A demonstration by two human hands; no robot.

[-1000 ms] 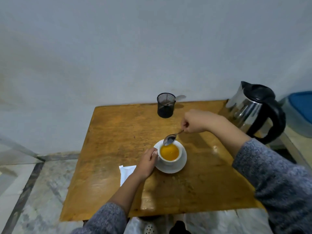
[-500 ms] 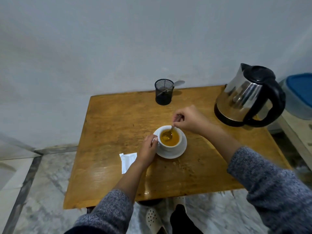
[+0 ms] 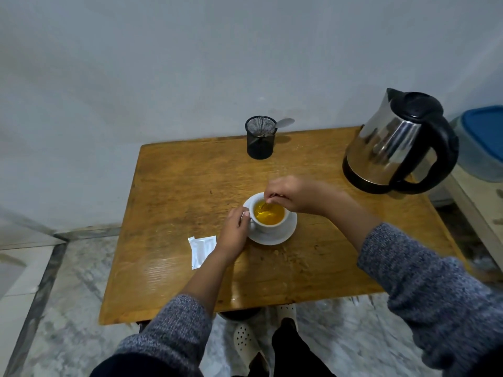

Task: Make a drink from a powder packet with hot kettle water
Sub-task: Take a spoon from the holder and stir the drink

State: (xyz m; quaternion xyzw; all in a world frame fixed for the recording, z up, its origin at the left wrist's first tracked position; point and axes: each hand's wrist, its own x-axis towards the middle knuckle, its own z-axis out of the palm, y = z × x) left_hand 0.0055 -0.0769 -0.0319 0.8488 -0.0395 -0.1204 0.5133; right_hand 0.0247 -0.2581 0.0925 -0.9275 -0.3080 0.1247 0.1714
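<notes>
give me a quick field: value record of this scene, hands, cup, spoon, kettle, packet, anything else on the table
left hand: grips the cup's side
right hand: holds the spoon, above the cup
cup: white, on a saucer, holds orange liquid
spoon: bowl dipped in the liquid
kettle: steel and black, upright at the table's far right corner
packet: white, flat, beside the left wrist
mesh holder: black, at the far edge, holds another spoon
table: worn wood

Dim, cool light is falling evenly, leaving soft shadows under the arms on the worn brown wooden table (image 3: 174,213). The shiny steel kettle with black handle (image 3: 392,142) is catching pale reflections, and wide-angle distortion is bending the edges, where grey knitted sleeves (image 3: 435,300) are blurring slightly.
</notes>
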